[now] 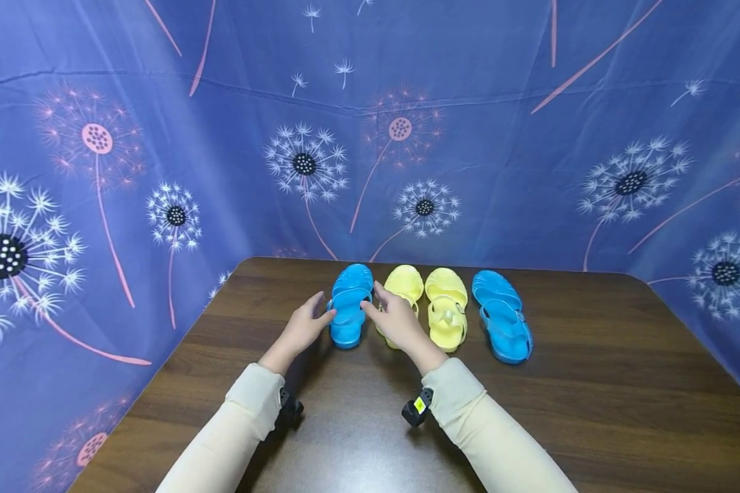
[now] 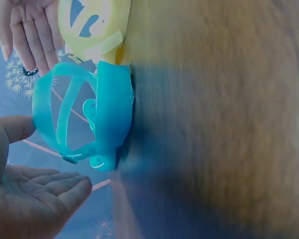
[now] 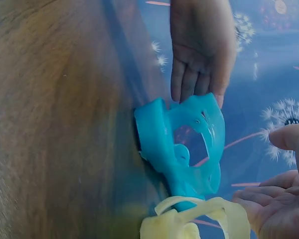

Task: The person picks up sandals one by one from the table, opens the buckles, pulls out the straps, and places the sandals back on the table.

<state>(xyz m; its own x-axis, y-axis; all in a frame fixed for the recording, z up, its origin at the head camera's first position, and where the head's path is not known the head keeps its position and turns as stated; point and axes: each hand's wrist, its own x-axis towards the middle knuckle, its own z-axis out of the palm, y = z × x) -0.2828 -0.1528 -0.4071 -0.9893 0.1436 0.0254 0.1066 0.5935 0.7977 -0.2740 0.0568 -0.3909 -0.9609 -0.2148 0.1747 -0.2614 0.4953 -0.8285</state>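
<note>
A blue sandal (image 1: 350, 311) lies at the left end of a row, toe away from me. My left hand (image 1: 302, 329) is at its left side, fingers extended and thumb near the strap; whether it touches cannot be told. Over the neighbouring yellow sandal (image 1: 405, 277) reaches my right hand (image 1: 397, 322), thumb stretched toward the blue sandal's right edge and partly hiding the yellow one. In the left wrist view, the blue sandal (image 2: 114, 104) stands in front of the left palm (image 2: 35, 204). The right wrist view shows the right hand (image 3: 279, 199) spread, holding nothing.
Right of the hands lie a second yellow sandal (image 1: 447, 311) and another blue sandal (image 1: 502, 318). All rest near the back edge of a brown wooden table (image 1: 604, 390). A blue dandelion-print cloth (image 1: 499, 150) hangs behind it.
</note>
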